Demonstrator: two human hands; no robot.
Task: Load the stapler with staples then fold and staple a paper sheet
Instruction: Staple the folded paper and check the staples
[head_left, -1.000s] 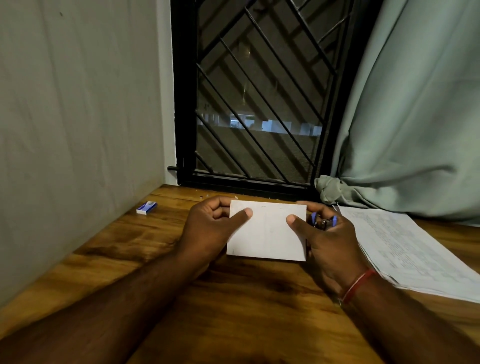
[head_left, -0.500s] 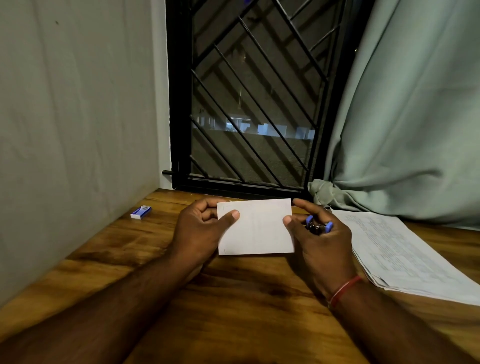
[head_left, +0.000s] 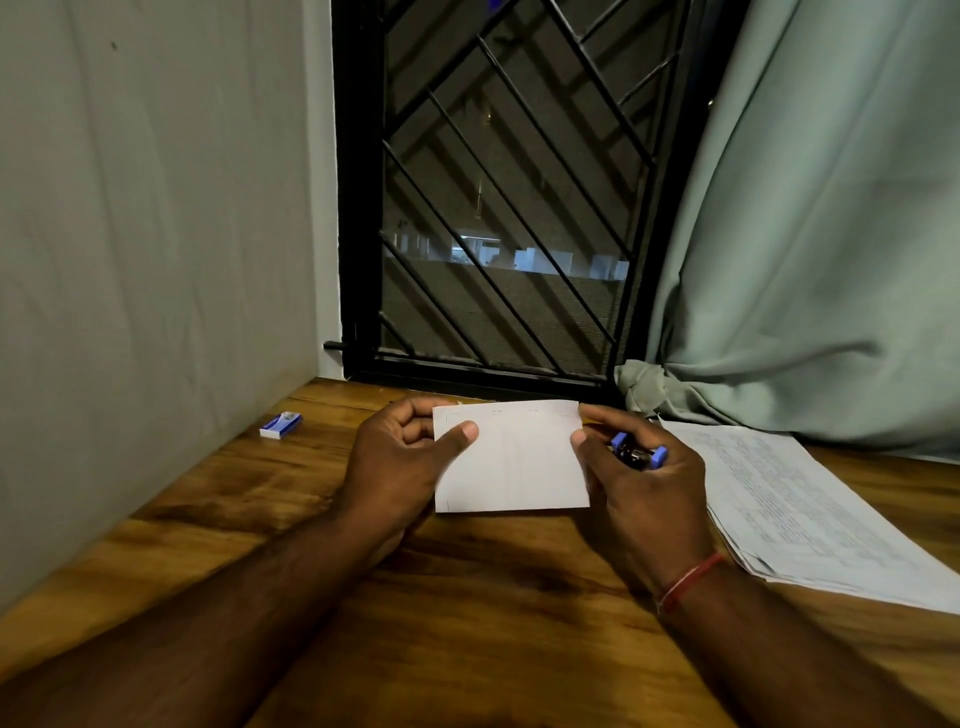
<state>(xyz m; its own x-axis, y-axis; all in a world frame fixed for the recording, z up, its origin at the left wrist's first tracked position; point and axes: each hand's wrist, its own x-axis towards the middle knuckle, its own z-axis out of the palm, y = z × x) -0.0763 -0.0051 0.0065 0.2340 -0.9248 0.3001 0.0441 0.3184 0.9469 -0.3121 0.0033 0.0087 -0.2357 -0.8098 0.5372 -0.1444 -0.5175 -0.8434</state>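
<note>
Both hands grip the folded white paper sheet (head_left: 511, 457): the left hand (head_left: 400, 462) pinches its left edge, fingers partly hidden behind, while the right hand (head_left: 639, 488) pinches its right edge and curls its other fingers round a small blue-and-black stapler (head_left: 636, 457), mostly buried in the palm. Whether the sheet touches the brown wooden surface (head_left: 467, 623) is unclear; a small blue-and-white box (head_left: 281, 424) lies far left, and a stack of printed papers (head_left: 810, 509) runs off-frame at right.

i see a glossy, grained wooden table (head_left: 467, 623), a matt white folded paper sheet (head_left: 511, 460), a blue plastic-looking stapler (head_left: 638, 457), and a soft cloth curtain (head_left: 810, 234).
</note>
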